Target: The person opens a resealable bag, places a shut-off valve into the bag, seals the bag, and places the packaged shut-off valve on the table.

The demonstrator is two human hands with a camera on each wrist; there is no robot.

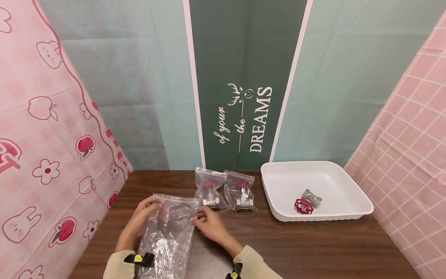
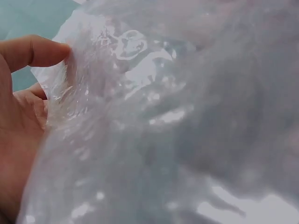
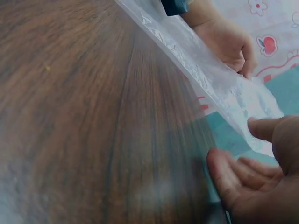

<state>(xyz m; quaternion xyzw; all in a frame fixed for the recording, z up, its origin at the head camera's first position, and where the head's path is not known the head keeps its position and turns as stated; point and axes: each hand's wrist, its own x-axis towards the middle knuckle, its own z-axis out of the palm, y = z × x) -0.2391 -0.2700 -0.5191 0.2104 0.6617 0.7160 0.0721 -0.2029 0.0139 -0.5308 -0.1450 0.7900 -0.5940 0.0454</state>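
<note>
plastic bag [image 1: 168, 240], upper edges in hands [image 1: 140, 217] [image 1: 211, 225]; tray [image 1: 324, 217] well apart

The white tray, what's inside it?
One metal valve with a red wheel lies inside the white tray. What's right under the valve is covered, so it can't be seen.

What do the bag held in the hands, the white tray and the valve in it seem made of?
Bag: clear, glossy plastic film; it wrinkles and shows bright glare.
Tray: probably smooth plastic, given its rounded, moulded-looking rim.
Valve: likely metal, its body dull silver-grey; the red wheel looks painted, base material unclear.
</note>
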